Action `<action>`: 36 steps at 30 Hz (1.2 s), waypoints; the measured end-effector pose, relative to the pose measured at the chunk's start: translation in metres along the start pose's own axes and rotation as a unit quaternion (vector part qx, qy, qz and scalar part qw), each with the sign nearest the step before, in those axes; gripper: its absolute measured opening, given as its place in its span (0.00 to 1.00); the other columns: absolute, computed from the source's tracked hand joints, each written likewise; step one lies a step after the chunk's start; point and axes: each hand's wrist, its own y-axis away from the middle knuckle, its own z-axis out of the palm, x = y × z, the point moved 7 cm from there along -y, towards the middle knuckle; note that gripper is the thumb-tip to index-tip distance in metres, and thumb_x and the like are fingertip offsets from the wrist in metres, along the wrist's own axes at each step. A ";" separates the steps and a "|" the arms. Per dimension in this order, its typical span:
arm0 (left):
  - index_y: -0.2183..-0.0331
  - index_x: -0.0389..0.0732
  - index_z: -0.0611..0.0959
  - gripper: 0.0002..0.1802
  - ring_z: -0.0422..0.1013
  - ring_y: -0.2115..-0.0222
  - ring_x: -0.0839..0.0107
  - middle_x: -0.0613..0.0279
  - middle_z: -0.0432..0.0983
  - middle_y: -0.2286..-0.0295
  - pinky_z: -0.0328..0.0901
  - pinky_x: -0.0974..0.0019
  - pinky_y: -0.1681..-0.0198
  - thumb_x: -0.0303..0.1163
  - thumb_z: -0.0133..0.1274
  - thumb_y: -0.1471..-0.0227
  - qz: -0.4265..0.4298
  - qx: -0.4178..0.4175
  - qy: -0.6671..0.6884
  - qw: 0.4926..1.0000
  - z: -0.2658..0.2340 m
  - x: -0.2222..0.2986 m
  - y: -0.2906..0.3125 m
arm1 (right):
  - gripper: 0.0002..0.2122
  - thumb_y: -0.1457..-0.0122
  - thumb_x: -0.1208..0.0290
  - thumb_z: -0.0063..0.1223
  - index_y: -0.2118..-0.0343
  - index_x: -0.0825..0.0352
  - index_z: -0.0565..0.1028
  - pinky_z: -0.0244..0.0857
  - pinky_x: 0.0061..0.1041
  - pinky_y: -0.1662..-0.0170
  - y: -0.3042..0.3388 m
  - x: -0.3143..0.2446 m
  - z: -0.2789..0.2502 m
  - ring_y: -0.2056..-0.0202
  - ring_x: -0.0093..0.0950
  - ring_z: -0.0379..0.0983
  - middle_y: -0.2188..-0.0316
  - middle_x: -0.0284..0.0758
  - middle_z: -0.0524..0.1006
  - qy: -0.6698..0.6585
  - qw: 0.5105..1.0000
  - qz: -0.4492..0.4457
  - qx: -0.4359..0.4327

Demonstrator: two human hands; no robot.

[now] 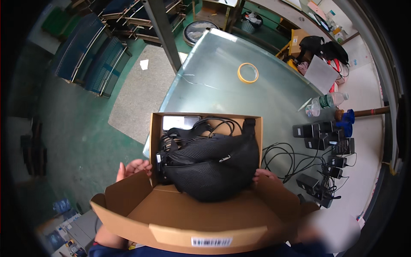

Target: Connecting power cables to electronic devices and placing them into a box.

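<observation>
An open brown cardboard box (192, 212) stands at the near edge of the glass-topped table, its lid folded toward me with a barcode label on the front flap. Inside lies a black mesh bag (209, 169) with a zipper and straps. Behind the bag are a silver-white flat item (181, 123) and black cables (224, 123). My left hand (133, 168) has its fingers bent against the box's left side, by the side flap. At the right side, the fingers of my right hand (265, 174) curl over the box's edge; the rest of that hand is hidden behind the flap.
Several black power adapters (319, 141) with tangled cords sit on the table's right side. Beyond them are a clear plastic bottle (327, 102) and blue tape rolls (346, 127). A yellow tape roll (248, 73) lies farther back. A metal post (162, 34) rises beside the table's left edge.
</observation>
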 end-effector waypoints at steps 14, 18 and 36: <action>0.44 0.37 0.77 0.28 0.72 0.43 0.58 0.51 0.74 0.43 0.62 0.48 0.34 0.48 0.50 0.35 0.044 0.071 0.075 0.994 0.039 -0.024 -0.016 | 0.09 0.26 0.65 0.44 0.54 0.64 0.74 0.69 0.25 0.61 -0.027 0.044 -0.025 0.66 0.18 0.71 0.67 0.24 0.73 -0.155 0.987 0.049 -0.007; 0.39 0.36 0.70 0.30 0.72 0.45 0.62 0.49 0.73 0.43 0.62 0.54 0.34 0.48 0.46 0.32 0.287 -0.008 0.044 0.957 0.011 -0.034 -0.003 | 0.11 0.26 0.65 0.41 0.51 0.64 0.73 0.70 0.26 0.56 -0.051 0.137 -0.082 0.61 0.20 0.75 0.62 0.28 0.77 -0.323 0.930 0.009 -0.178; 0.40 0.37 0.70 0.28 0.71 0.46 0.63 0.56 0.73 0.44 0.65 0.58 0.40 0.47 0.46 0.31 0.094 0.259 -0.041 0.961 -0.025 -0.063 0.024 | 0.20 0.25 0.56 0.38 0.46 0.69 0.72 0.67 0.30 0.49 0.020 0.005 -0.019 0.52 0.26 0.71 0.54 0.37 0.76 0.227 0.947 -0.090 0.208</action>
